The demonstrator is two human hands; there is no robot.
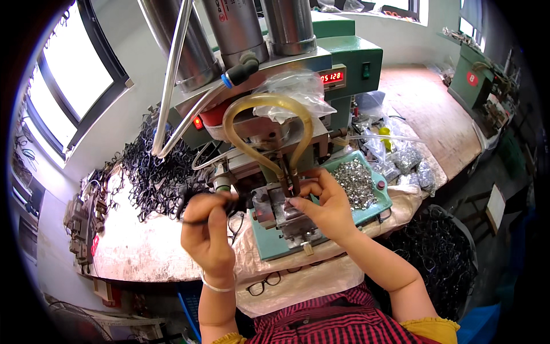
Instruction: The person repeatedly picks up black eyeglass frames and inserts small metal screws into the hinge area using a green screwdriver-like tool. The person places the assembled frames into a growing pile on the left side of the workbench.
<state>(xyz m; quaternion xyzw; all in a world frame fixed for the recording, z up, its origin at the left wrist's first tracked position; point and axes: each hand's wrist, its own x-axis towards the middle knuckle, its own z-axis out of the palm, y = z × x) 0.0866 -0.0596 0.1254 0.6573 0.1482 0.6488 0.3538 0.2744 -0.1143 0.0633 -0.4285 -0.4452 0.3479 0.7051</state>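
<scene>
At the foot of the green press (321,63), at the centre of the view, both hands work over the small metal fixture (281,209). The left hand (209,232) is clenched around a black spectacle frame (197,209), which pokes out toward 3 o'clock and reaches the fixture. The right hand (321,203) comes in from 4 o'clock, its fingertips (295,202) pinched at the fixture's top; whether they hold a small part I cannot tell.

The frame looks light, thin and somewhat springy, likely to flex or scratch if squeezed hard; the safest hold seems to be on the rim close to the fixture. The silver metal bits in the teal tray (375,198) at 3 o'clock look tiny and slippery.

Room is tight: a looped amber hose (266,106) hangs at 12 o'clock, directly above the fingers. A heap of black frames (157,172) crowds 10 o'clock. Another frame (264,282) lies on the cloth at 6 o'clock, near the bench edge.
</scene>
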